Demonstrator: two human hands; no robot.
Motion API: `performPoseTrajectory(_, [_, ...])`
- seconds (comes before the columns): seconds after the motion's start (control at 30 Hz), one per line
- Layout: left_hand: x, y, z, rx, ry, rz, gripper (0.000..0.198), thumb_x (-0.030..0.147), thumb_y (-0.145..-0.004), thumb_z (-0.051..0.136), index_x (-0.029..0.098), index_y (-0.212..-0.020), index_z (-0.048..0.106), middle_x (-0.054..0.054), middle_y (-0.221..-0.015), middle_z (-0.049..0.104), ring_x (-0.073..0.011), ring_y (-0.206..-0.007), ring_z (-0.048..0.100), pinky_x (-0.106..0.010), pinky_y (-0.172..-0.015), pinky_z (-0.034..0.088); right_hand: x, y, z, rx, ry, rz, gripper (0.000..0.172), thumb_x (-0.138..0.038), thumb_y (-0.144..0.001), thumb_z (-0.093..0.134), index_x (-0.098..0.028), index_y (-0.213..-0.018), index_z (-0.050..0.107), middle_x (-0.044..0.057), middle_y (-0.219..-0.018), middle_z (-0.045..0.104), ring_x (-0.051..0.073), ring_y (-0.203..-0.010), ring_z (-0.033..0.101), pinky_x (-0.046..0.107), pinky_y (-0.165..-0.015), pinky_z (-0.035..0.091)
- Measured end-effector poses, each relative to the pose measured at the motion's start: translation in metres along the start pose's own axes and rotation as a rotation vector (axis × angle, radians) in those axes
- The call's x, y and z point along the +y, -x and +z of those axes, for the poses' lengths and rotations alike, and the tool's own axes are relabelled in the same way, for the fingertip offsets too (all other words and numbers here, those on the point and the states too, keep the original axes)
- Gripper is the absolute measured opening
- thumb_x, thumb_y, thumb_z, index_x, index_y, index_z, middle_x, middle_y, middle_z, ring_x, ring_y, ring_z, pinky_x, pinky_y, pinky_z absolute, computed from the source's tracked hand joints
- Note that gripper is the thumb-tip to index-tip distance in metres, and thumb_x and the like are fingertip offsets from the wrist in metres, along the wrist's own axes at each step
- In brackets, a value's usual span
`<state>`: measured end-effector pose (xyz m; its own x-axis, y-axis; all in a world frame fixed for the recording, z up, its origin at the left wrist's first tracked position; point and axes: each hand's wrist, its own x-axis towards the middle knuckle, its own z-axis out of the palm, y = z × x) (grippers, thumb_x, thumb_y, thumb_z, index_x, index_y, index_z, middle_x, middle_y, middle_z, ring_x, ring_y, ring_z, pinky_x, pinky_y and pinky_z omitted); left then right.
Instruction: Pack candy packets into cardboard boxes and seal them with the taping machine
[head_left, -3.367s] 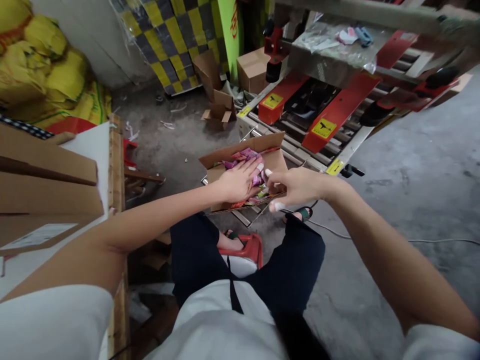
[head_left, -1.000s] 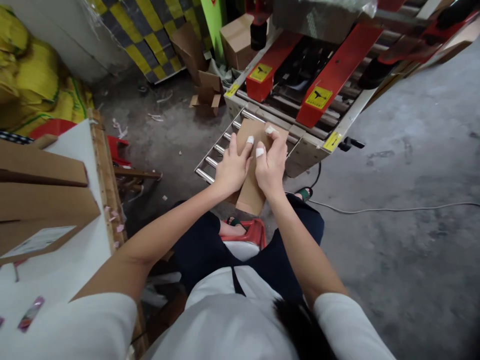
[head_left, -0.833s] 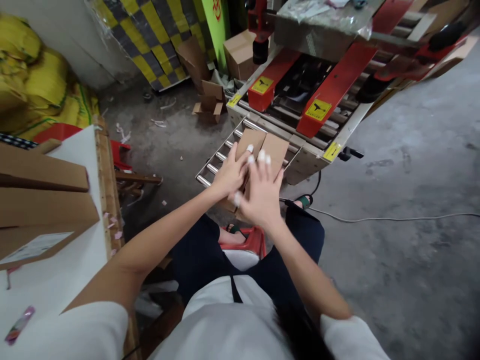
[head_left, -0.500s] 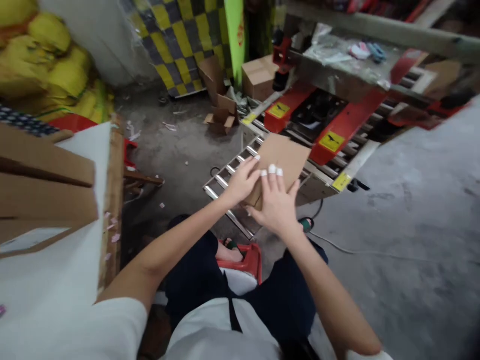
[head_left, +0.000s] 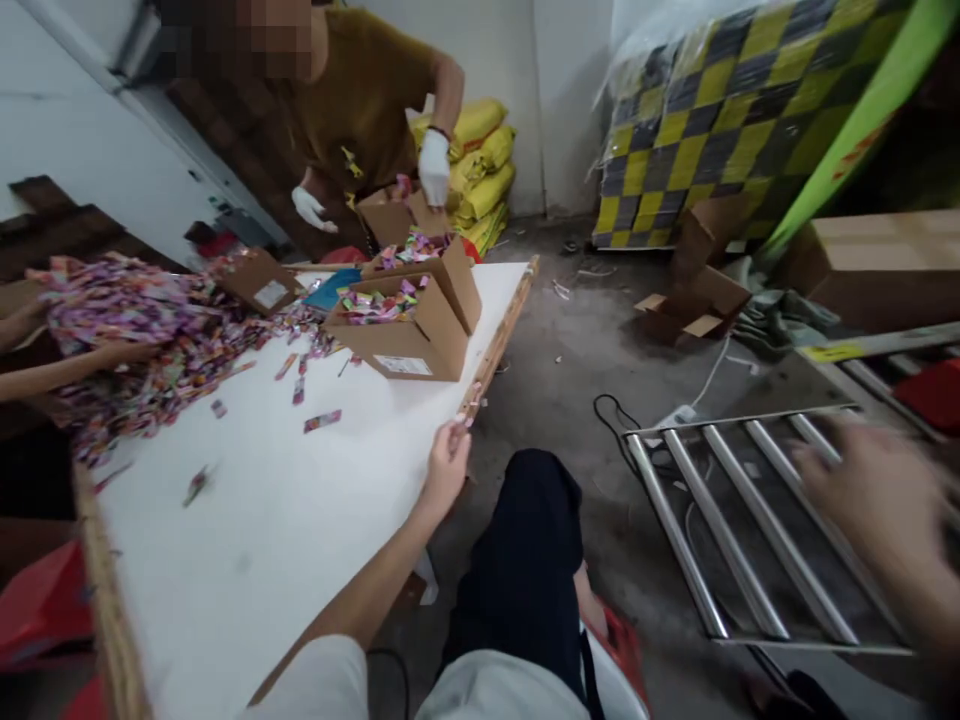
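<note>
The right hand (head_left: 874,500) overlaps the right side of the roller frame (head_left: 750,540) in view. The frame's rollers point away from the wearer, long axes running lower right to upper left. The left hand (head_left: 448,460) is at the wooden edge strip (head_left: 496,345) of the worktop (head_left: 300,570). Whether either grip is released or clenched cannot be told: the right is motion-blurred; the left shows curled fingers, tips indistinct. Beyond, the labelled carton (head_left: 405,338) stands on the worktop, mouth up, containing packets; its labelled side faces the wearer, long axis left to right. A second carton (head_left: 459,285) stands just behind. Farther, a co-worker (head_left: 360,110) holds one gloved hand (head_left: 435,168) over a third carton (head_left: 386,216).
</note>
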<state>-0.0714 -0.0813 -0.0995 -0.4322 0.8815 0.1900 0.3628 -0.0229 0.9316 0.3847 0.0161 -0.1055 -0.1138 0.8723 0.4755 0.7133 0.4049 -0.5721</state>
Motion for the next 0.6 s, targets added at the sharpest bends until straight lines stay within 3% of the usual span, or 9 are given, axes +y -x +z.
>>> performPoseTrajectory(0.07, [-0.020,-0.012,-0.030,0.237,0.025,-0.093,0.030,0.040,-0.089,0.065,0.022,-0.111,0.059,-0.014,-0.130,0.067,-0.0269,-0.120,0.066,-0.046,-0.104,0.055,-0.055,-0.010,0.055,-0.095,0.013,0.054,0.058,-0.070,-0.091,0.039,-0.040,-0.133,0.066,0.018,-0.118,0.073,0.044,-0.121,0.065,0.065,-0.100,0.050])
performPoseTrajectory(0.1, [-0.027,-0.014,-0.041,0.298,0.037,-0.112,0.028,0.039,-0.089,0.065,0.021,-0.110,0.058,-0.014,-0.129,0.067,-0.0252,-0.118,0.065,-0.044,-0.102,0.056,-0.089,-0.020,0.081,-0.193,-0.006,0.049,0.055,-0.065,-0.090,0.043,-0.039,-0.131,0.068,0.016,-0.115,0.073,0.044,-0.115,0.068,0.064,-0.098,0.052])
performPoseTrajectory(0.2, [-0.041,-0.015,-0.061,0.335,0.088,-0.118,0.026,0.033,-0.089,0.064,0.022,-0.111,0.056,-0.013,-0.127,0.068,-0.0222,-0.112,0.066,-0.040,-0.098,0.056,-0.203,-0.062,0.146,-0.456,-0.114,-0.118,0.046,-0.042,-0.090,0.050,-0.026,-0.129,0.070,0.017,-0.124,0.071,0.040,-0.114,0.070,0.055,-0.101,0.055])
performPoseTrajectory(0.3, [-0.055,-0.011,-0.077,0.331,0.141,-0.114,0.028,0.029,-0.089,0.064,0.023,-0.115,0.055,-0.013,-0.129,0.068,-0.0218,-0.111,0.067,-0.038,-0.096,0.056,-0.307,-0.108,0.188,-0.395,-0.126,-0.285,0.052,-0.025,-0.089,0.050,-0.014,-0.138,0.063,0.021,-0.136,0.064,0.038,-0.125,0.064,0.053,-0.108,0.052])
performPoseTrajectory(0.37, [-0.066,-0.008,-0.092,0.363,0.165,-0.139,0.029,0.030,-0.089,0.064,0.024,-0.116,0.055,-0.013,-0.131,0.067,-0.0218,-0.112,0.067,-0.038,-0.094,0.057,-0.356,-0.138,0.210,-0.272,-0.109,-0.373,0.062,-0.020,-0.086,0.055,-0.010,-0.147,0.054,0.023,-0.150,0.053,0.039,-0.139,0.052,0.056,-0.115,0.045])
performPoseTrajectory(0.43, [-0.076,-0.007,-0.111,0.418,0.191,-0.192,0.030,0.031,-0.088,0.065,0.023,-0.116,0.056,-0.013,-0.131,0.067,-0.0213,-0.111,0.066,-0.037,-0.094,0.056,-0.386,-0.164,0.232,-0.198,-0.082,-0.431,0.066,-0.021,-0.085,0.061,-0.008,-0.149,0.051,0.024,-0.157,0.046,0.041,-0.148,0.039,0.060,-0.120,0.039])
performPoseTrajectory(0.47, [-0.081,-0.008,-0.120,0.453,0.211,-0.233,0.030,0.030,-0.087,0.066,0.023,-0.114,0.056,-0.012,-0.130,0.066,-0.0207,-0.110,0.065,-0.037,-0.094,0.055,-0.394,-0.175,0.243,-0.197,-0.063,-0.443,0.061,-0.021,-0.085,0.062,-0.009,-0.145,0.057,0.023,-0.153,0.050,0.042,-0.149,0.037,0.062,-0.120,0.038])
performPoseTrajectory(0.53, [-0.089,-0.012,-0.139,0.519,0.255,-0.320,0.030,0.028,-0.085,0.070,0.022,-0.111,0.056,-0.011,-0.128,0.066,-0.0188,-0.106,0.064,-0.034,-0.091,0.054,-0.399,-0.190,0.261,-0.230,-0.028,-0.460,0.039,-0.020,-0.086,0.061,-0.012,-0.122,0.072,0.020,-0.129,0.067,0.041,-0.145,0.042,0.063,-0.118,0.039])
performPoseTrajectory(0.6, [-0.096,-0.021,-0.156,0.571,0.292,-0.396,0.030,0.028,-0.083,0.073,0.022,-0.106,0.054,-0.010,-0.125,0.065,-0.0167,-0.101,0.063,-0.031,-0.085,0.054,-0.392,-0.195,0.271,-0.243,-0.020,-0.517,0.021,-0.018,-0.085,0.059,-0.016,-0.093,0.078,0.015,-0.097,0.072,0.038,-0.136,0.051,0.060,-0.119,0.041])
